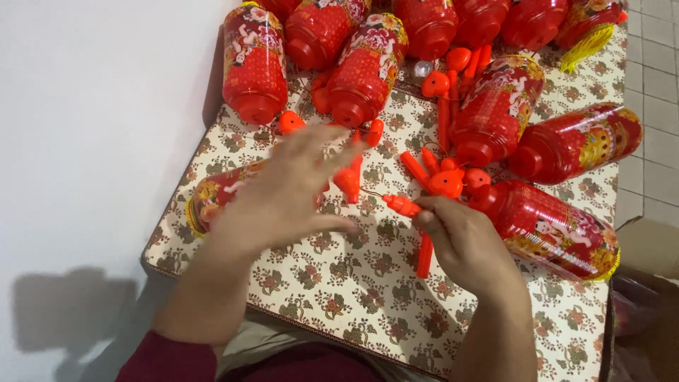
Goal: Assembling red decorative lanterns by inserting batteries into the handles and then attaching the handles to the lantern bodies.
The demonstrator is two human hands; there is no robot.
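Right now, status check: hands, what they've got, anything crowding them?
Left hand open, fingers spread, blurred, over a red lantern. Right hand pinching an orange handle stick. More red lanterns and loose orange sticks crowd the patterned table.

The scene was viewed from a single head-worn camera, pointed steeply down and slightly forward over the patterned tabletop. It was held close, so both forearms filled the lower frame; no second view was provided.
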